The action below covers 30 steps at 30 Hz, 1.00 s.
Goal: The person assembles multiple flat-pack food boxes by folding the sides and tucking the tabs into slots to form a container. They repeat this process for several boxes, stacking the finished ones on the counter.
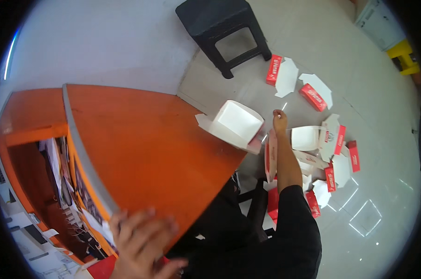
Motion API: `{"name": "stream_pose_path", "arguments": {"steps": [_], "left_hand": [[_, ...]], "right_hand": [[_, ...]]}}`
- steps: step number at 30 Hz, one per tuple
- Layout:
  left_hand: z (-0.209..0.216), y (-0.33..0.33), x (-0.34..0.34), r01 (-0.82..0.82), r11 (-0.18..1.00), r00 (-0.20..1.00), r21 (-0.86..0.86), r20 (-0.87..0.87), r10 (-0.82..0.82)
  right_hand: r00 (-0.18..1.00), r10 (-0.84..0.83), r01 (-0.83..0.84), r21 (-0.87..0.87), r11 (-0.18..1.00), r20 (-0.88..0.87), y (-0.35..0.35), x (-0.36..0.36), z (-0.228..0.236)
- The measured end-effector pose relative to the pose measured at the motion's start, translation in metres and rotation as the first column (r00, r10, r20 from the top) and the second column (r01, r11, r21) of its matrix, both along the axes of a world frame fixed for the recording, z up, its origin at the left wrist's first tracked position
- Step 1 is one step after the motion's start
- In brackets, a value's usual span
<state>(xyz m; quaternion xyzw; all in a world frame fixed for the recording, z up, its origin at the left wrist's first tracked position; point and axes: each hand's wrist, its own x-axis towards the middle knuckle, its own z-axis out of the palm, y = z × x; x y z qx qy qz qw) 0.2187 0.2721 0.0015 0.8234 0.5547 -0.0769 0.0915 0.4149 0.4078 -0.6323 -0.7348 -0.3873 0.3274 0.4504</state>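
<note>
My left hand hovers over the near-left edge of the orange table, fingers spread and slightly blurred, holding nothing I can see. My right arm stretches out past the table over the floor. At its end my right hand is closed, and whatever is in it is too small to make out. An open cardboard box, white inside with its lid flap folded out, sits at the table's far right corner, left of that hand. Below the right forearm stand more red-and-white boxes, among them one with a white inside.
Several red-and-white boxes lie scattered on the grey tiled floor. A black plastic stool stands beyond the table, against a pale wall. Papers fill an opening in the orange furniture at left. A yellow stool is at far right.
</note>
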Motion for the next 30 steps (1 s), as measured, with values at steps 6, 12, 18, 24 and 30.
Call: {"name": "stream_pose_path", "arguments": {"steps": [6, 12, 18, 24, 30], "left_hand": [[0.011, 0.023, -0.001, -0.112, 0.981, 0.965, -0.16, 0.218, 0.146], [0.026, 0.004, 0.001, -0.326, 0.929, 0.935, -0.177, 0.084, 0.345], [0.018, 0.038, -0.001, -0.323, 0.921, 0.931, -0.219, 0.098, 0.35], [0.008, 0.02, -0.002, -0.286, 0.95, 0.932, -0.129, 0.194, 0.307], [-0.013, 0.01, 0.002, -0.199, 0.98, 0.929, -0.027, 0.312, 0.198]], "right_hand": [[0.964, 0.067, -0.115, -0.176, 0.978, -0.257, 0.102, 0.035, -0.111], [0.827, -0.033, -0.225, -0.384, 0.895, -0.561, 0.18, 0.052, -0.061], [0.768, -0.091, 0.034, -0.102, 0.994, -0.633, 0.175, 0.011, -0.083], [0.868, 0.003, 0.047, 0.088, 0.995, -0.497, 0.154, 0.025, 0.02], [0.955, -0.036, 0.109, 0.232, 0.967, -0.296, 0.119, 0.073, 0.156]]}}
